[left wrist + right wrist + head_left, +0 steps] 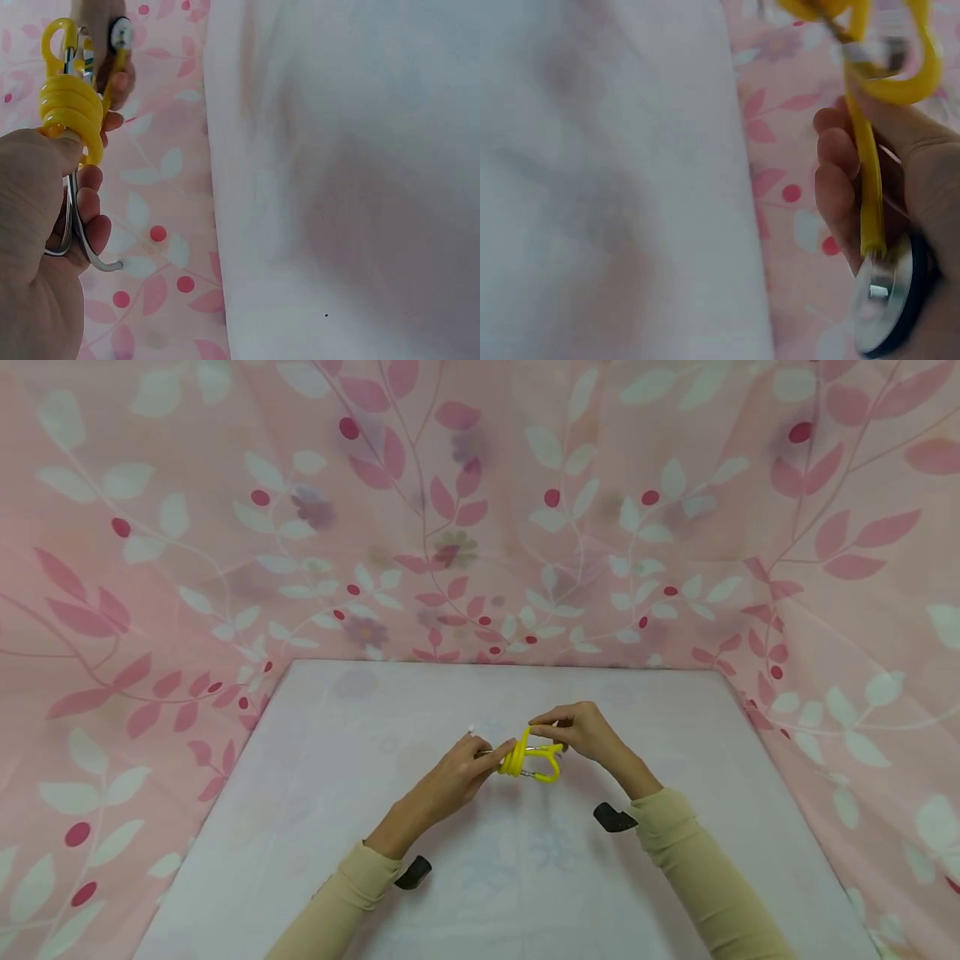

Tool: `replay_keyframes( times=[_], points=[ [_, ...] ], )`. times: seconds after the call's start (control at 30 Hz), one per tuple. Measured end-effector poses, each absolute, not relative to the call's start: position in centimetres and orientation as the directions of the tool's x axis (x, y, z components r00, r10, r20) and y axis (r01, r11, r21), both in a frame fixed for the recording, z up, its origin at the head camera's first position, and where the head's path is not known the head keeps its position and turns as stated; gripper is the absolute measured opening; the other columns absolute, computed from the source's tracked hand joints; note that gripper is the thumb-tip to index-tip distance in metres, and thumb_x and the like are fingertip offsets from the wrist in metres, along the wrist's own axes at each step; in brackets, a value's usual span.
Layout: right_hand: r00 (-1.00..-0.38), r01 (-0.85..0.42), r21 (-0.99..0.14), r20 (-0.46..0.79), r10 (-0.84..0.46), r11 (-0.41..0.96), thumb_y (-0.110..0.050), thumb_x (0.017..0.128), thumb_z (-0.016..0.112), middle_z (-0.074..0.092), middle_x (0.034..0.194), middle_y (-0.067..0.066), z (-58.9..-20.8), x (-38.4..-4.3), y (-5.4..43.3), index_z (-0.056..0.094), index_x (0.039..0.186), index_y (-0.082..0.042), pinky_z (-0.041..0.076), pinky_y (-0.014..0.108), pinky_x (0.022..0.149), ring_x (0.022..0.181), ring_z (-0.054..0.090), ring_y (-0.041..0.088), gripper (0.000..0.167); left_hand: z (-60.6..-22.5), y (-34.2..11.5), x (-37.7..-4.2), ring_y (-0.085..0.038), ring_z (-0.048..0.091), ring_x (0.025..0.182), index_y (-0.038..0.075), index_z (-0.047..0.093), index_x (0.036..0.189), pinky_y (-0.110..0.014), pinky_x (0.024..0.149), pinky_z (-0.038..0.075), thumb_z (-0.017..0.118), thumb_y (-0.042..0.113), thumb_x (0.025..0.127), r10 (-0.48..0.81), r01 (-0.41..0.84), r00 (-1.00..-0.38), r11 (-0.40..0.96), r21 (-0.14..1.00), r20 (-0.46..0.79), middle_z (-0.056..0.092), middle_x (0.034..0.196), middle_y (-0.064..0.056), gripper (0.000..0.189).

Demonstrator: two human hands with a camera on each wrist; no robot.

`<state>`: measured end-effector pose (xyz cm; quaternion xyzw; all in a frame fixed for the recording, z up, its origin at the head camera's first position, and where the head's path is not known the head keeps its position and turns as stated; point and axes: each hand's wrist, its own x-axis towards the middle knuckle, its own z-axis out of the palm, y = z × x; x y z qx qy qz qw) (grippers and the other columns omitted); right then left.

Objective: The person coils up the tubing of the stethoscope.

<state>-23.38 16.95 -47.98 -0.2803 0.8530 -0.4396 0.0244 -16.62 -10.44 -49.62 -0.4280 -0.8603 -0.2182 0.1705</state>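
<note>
A stethoscope with yellow tubing (pixel 513 762) is held above the table, its tubing wound in several turns around its own metal ear tubes (pixel 73 196). My left hand (pixel 457 771) grips the ear tubes and the lower coil, the thumb lying against the yellow turns in the left wrist view. A pale ear tip (pixel 112 266) sticks out past the fingers. My right hand (pixel 588 732) pinches the free end of the tubing, drawn up from the coil. At that end the round chest piece (pixel 885 300), silver with a dark rim, hangs by the right palm. A yellow loop (pixel 553 767) extends from the coil towards the right.
Beneath the hands is a table with a white cover (pixel 315 827). Pink leaf-patterned cloth (pixel 495 510) hangs behind it and along both sides. Black wrist-worn pieces (pixel 414 872) show below each sleeve cuff.
</note>
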Motion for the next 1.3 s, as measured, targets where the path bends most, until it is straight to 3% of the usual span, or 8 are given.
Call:
replay_keyframes(
  times=[0.13, 0.27, 0.4, 0.53, 0.63, 0.87, 1.07, 1.3],
  points=[
    [-0.853, -0.414, -0.81, 0.188, -0.487, 0.414, -0.015, 0.092, 0.069, 0.076, 0.09, 0.008, -49.6, -22.9, 16.6, 0.078, 0.105, -0.014, 0.054, 0.029, 0.052, 0.057, 0.058, 0.013, 0.016, -49.5, -10.3, -16.8, -0.016, 0.056, 0.09, 0.02, 0.044, 0.149, -0.046, 0.103, 0.048, 0.072, 0.007, 0.088, 0.647, 0.8, -0.588, 0.553, 0.233, 0.486, 0.06, 0.101, -0.007, 0.068],
    [-0.86, -0.382, -0.845, 0.178, -0.478, 0.373, 0.006, 0.094, 0.058, 0.075, 0.093, 0.018, -50.6, -22.0, 15.9, 0.074, 0.109, 0.0, 0.055, 0.025, 0.056, 0.06, 0.063, 0.013, 0.023, -49.5, -10.3, -17.1, -0.017, 0.056, 0.092, 0.02, 0.044, 0.149, -0.051, 0.109, 0.042, 0.071, 0.007, 0.088, 0.62, 0.781, -0.612, 0.574, 0.248, 0.492, 0.06, 0.102, -0.008, 0.068],
    [-0.888, -0.297, -0.892, 0.128, -0.442, 0.339, 0.001, 0.096, 0.058, 0.073, 0.084, 0.025, -51.0, -20.7, 14.5, 0.071, 0.104, 0.012, 0.058, 0.044, 0.06, 0.062, 0.069, 0.028, 0.019, -49.6, -10.3, -17.4, -0.017, 0.056, 0.089, 0.015, 0.046, 0.147, -0.051, 0.109, 0.042, 0.07, 0.005, 0.089, 0.591, 0.779, -0.604, 0.581, 0.238, 0.535, 0.06, 0.098, -0.008, 0.064],
    [-0.893, -0.287, -0.906, 0.137, -0.428, 0.311, -0.004, 0.097, 0.058, 0.071, 0.088, 0.029, -52.6, -19.8, 13.3, 0.065, 0.12, 0.01, 0.056, 0.053, 0.062, 0.065, 0.068, 0.041, 0.027, -49.9, -10.3, -17.7, -0.017, 0.054, 0.085, 0.013, 0.049, 0.145, -0.05, 0.105, 0.046, 0.071, 0.002, 0.086, 0.552, 0.771, -0.605, 0.588, 0.246, 0.574, 0.059, 0.096, -0.008, 0.064],
    [-0.889, -0.321, -0.897, 0.174, -0.423, 0.305, -0.01, 0.099, 0.056, 0.071, 0.097, 0.028, -52.9, -18.9, 12.5, 0.061, 0.129, 0.004, 0.059, 0.043, 0.063, 0.068, 0.07, 0.034, 0.033, -50.1, -10.4, -17.9, -0.017, 0.053, 0.085, 0.014, 0.049, 0.145, -0.048, 0.104, 0.046, 0.071, 0.001, 0.086, 0.516, 0.747, -0.631, 0.605, 0.275, 0.579, 0.058, 0.096, -0.008, 0.064],
    [-0.887, -0.408, -0.831, 0.262, -0.381, 0.378, -0.014, 0.098, 0.06, 0.072, 0.097, 0.018, -52.4, -17.5, 11.1, 0.065, 0.121, 0.004, 0.057, 0.018, 0.066, 0.073, 0.073, 0.022, 0.03, -50.3, -10.7, -18.5, -0.019, 0.054, 0.087, 0.018, 0.048, 0.147, -0.04, 0.099, 0.051, 0.064, 0.006, 0.094, 0.469, 0.696, -0.685, 0.648, 0.31, 0.558, 0.059, 0.097, -0.009, 0.057],
    [-0.873, -0.461, -0.754, 0.29, -0.392, 0.468, -0.013, 0.094, 0.065, 0.064, 0.081, -0.002, -52.0, -15.8, 10.6, 0.066, 0.125, -0.004, 0.048, 0.017, 0.059, 0.066, 0.055, 0.005, 0.032, -50.4, -11.2, -19.1, -0.021, 0.056, 0.087, 0.019, 0.051, 0.144, -0.042, 0.094, 0.052, 0.067, 0.003, 0.091, 0.409, 0.646, -0.719, 0.693, 0.322, 0.562, 0.061, 0.096, -0.01, 0.058],
    [-0.854, -0.518, -0.708, 0.399, -0.334, 0.48, -0.011, 0.091, 0.069, 0.067, 0.081, -0.004, -51.2, -14.1, 10.5, 0.071, 0.118, -0.007, 0.047, 0.017, 0.054, 0.063, 0.051, 0.0, 0.027, -50.4, -11.4, -19.3, -0.021, 0.056, 0.087, 0.021, 0.051, 0.145, -0.033, 0.081, 0.053, 0.07, 0.004, 0.089, 0.419, 0.626, -0.732, 0.725, 0.288, 0.536, 0.061, 0.097, -0.011, 0.061]
  ],
)
